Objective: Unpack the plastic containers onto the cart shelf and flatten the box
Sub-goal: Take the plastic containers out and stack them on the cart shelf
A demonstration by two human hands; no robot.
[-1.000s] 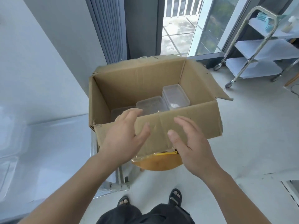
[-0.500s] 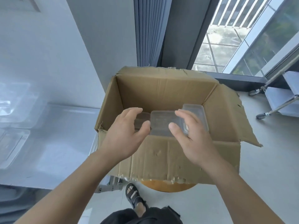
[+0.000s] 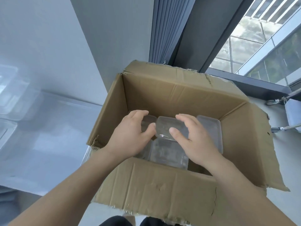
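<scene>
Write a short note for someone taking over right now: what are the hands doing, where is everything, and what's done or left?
Hands: left hand and right hand are inside the cardboard box, curved around the middle container; whether the grip is closed is unclear.
Containers: left container and right container flank it, all in the box.
Done: box open.
Left: lift the containers out onto the cart shelf, then flatten the box.

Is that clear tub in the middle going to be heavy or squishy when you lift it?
Probably light: the tub looks empty and thin-walled. Likely bendy if squeezed, and its smooth plastic may slip.
</scene>
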